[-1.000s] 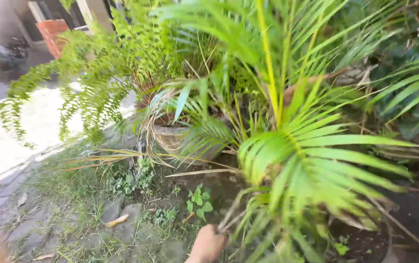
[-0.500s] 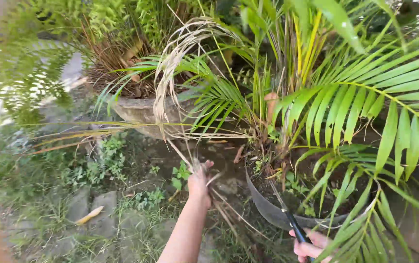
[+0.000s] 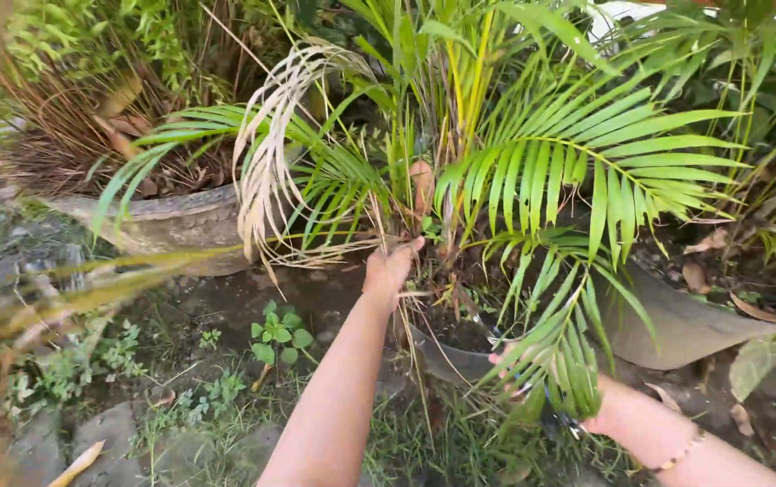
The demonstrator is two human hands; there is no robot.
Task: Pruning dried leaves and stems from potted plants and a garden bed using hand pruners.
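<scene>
My left hand [image 3: 391, 271] is closed around the base stems of a dried, pale palm frond [image 3: 266, 153] that arches up and to the left. It grips them close to the trunk cluster of a potted palm [image 3: 460, 135]. My right hand [image 3: 614, 410] reaches in low from the right, mostly hidden behind drooping green leaflets. It holds garden shears [image 3: 487, 332], whose thin blades point toward the stem bases just below my left hand. The palm grows in a dark pot [image 3: 677, 325].
A grey concrete pot [image 3: 171, 221] with brown, dry growth stands at the left, touching the dried frond. Weeds [image 3: 275, 334] and flat stones [image 3: 36, 442] cover the ground in front. Green fronds spread to the right over dead leaves [image 3: 758, 311] on the soil.
My left hand has slid up the dried stems from the ground to the palm's base. My right hand with the shears has moved up and in under the green fronds. The view shifted closer.
</scene>
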